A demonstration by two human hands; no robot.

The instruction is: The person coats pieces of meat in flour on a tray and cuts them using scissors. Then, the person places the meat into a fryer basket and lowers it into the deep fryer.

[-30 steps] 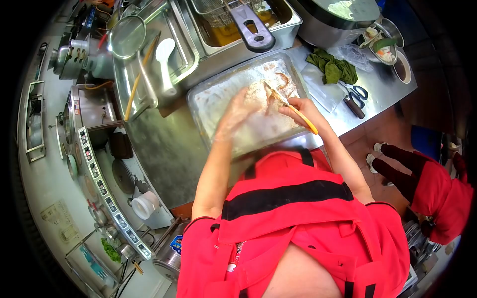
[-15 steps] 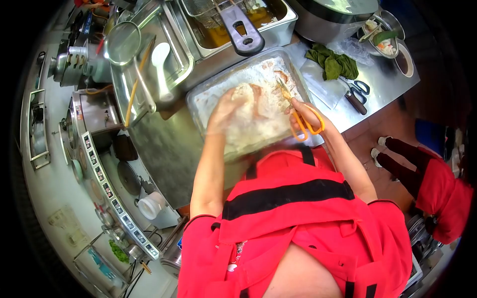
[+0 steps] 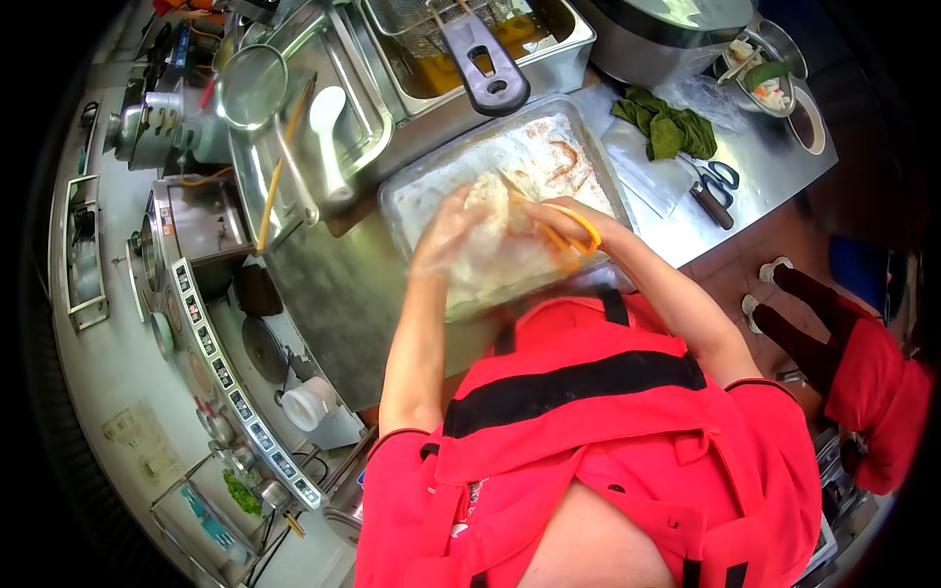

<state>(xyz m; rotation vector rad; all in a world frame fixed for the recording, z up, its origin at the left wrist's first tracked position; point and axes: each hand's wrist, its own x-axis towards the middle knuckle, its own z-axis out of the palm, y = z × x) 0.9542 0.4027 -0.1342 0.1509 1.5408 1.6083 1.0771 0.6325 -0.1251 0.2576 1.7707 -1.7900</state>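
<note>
A metal tray (image 3: 390, 214) of white flour lies in front of me, with reddish strips toward its far right corner. Over the flour, my left hand (image 3: 443, 233) is closed on a flour-coated piece of food (image 3: 487, 194); its exact kind is hidden by the coating. My right hand (image 3: 567, 218) grips orange-handled scissors (image 3: 591, 233), whose blades point left and touch or overlap the floured piece. Motion smears the lower part of my left hand and the scissors' handles.
Beyond the tray stands an oil fryer with a basket handle (image 3: 487, 73). A strainer (image 3: 253, 88) and white spoon (image 3: 328, 127) lie to the left. On the right are a green cloth (image 3: 667, 122), dark-handled scissors (image 3: 720, 181) and bowls. Another person (image 3: 872, 382) stands at right.
My right hand has moved left with the scissors, bringing the blades from the tray's right side to the floured piece. My left hand still holds that piece. The view has shifted slightly.
</note>
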